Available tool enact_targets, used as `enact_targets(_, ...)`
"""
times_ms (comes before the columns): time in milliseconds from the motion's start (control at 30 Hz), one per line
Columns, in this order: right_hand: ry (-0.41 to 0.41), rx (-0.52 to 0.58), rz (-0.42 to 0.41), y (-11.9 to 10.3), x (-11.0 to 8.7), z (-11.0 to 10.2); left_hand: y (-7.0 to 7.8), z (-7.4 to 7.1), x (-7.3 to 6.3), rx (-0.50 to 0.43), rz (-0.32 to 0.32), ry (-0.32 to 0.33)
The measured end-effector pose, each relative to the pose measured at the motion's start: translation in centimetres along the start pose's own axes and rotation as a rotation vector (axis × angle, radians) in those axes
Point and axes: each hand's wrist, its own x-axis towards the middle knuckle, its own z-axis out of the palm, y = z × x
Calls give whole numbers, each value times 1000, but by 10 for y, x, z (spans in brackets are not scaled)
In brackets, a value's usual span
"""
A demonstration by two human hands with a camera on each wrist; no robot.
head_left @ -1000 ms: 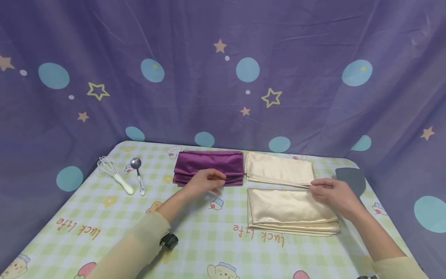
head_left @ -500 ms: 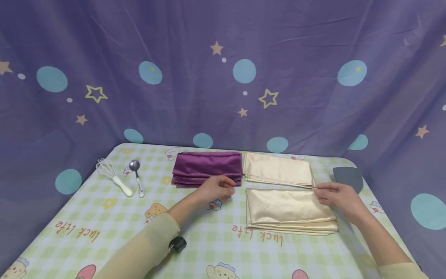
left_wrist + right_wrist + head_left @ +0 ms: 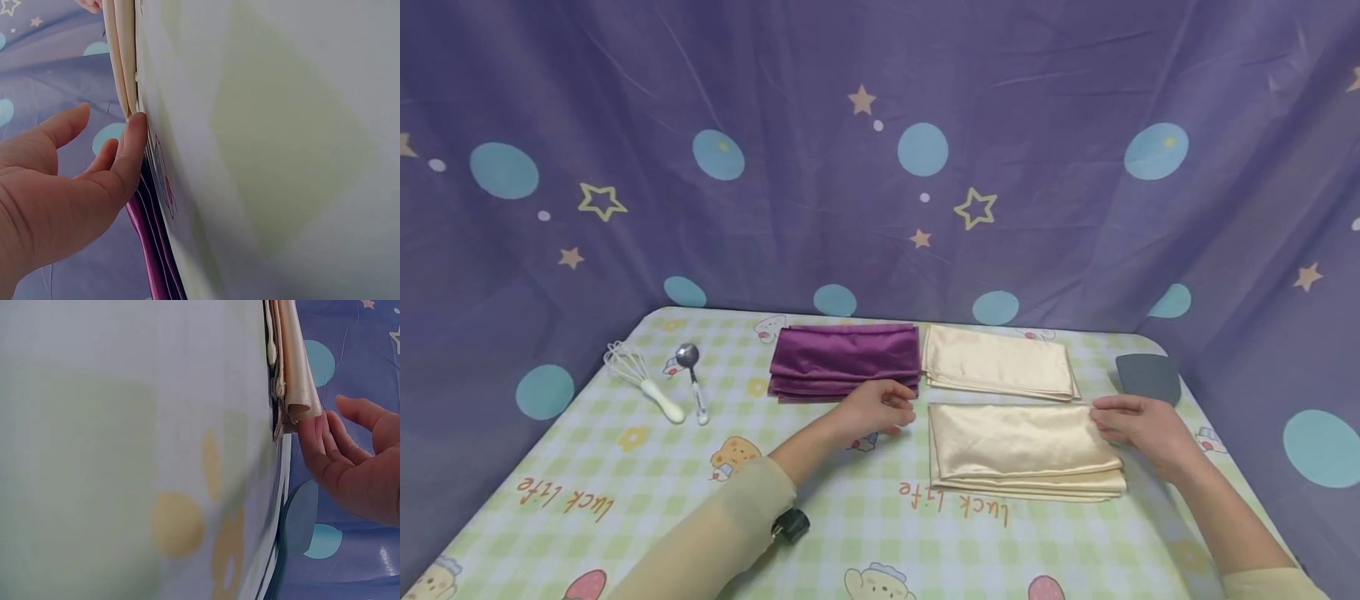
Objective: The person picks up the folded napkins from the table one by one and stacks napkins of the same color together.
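A folded shiny cream cloth (image 3: 1015, 442) lies at the front right of the table in the head view. Behind it is a smaller folded cream cloth (image 3: 996, 362), side by side with a folded purple satin cloth (image 3: 842, 354). My left hand (image 3: 871, 410) is by the purple cloth's front right corner, fingers relaxed and pointing toward the front cream cloth's left edge. At that cloth's right edge are the fingertips of my right hand (image 3: 1150, 433). In the right wrist view the right hand's thumb stands apart from the cream cloth's folded end (image 3: 297, 394). Neither hand grips anything.
To the left lie a whisk (image 3: 658, 398) with a pale handle and a metal spoon (image 3: 688, 357). A dark grey flat tool (image 3: 1148, 377) lies at the far right, partly behind my right hand. A purple curtain (image 3: 790, 208) hangs behind the checked tablecloth (image 3: 820, 533).
My left hand has moved right, from over the purple cloth's front edge toward its corner. My right hand has shifted slightly right, away from the back cream cloth's corner. The cloths stay in place.
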Motion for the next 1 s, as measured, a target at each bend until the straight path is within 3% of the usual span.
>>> enact_targets(167,19,-65,32,1,-1,-2,1,5,3,-17,-17,-20)
enact_targets(433,-44,-107,111,0,-2,-5,-1,11,8,-48,-42,-48)
enact_targets(667,-60,-100,122,-1,-1,-5,-1,19,11,-135,-53,-58)
enact_targets(1000,-68,-164,107,0,1,-1,1,31,14,-260,-117,-36)
